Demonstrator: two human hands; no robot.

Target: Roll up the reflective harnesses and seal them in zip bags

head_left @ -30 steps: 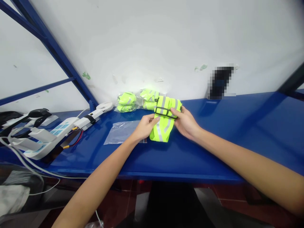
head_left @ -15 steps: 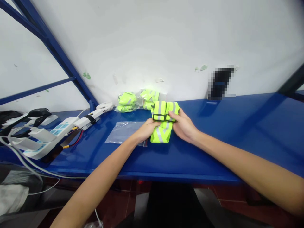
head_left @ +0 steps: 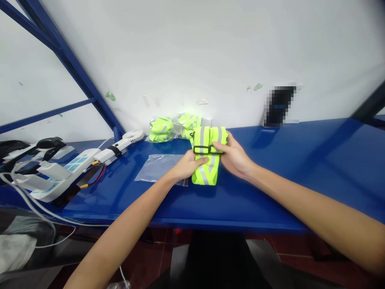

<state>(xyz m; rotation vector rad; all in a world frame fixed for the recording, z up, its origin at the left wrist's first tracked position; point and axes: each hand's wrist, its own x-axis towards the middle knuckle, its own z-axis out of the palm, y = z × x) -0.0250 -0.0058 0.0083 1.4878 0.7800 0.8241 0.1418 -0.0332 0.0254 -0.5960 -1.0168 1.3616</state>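
A folded neon-yellow reflective vest [head_left: 205, 172] with silver stripes and black-edged straps is held above the blue table, one part hanging down towards me. My left hand [head_left: 190, 163] grips its left side, the thumb lying across the front of the hanging part. At the right end, my right hand [head_left: 234, 155] is closed on the folded bundle with its thumb on top; its other fingers are hidden behind the cloth. A flat clear plastic bag [head_left: 159, 166] lies on the table, partly under my left forearm.
Two bagged neon-yellow bundles [head_left: 161, 129] rest against the wall. On the left lie a white handheld fan [head_left: 132, 136], a power strip [head_left: 72, 166] with plugs, and cables. A dark pixelated object [head_left: 279, 106] leans on the wall at right. The table's front edge [head_left: 228, 224] runs below my hands.
My left thumb has come round to the front of the hanging part of the vest. That part now hangs slightly lower. My right hand keeps its grip.
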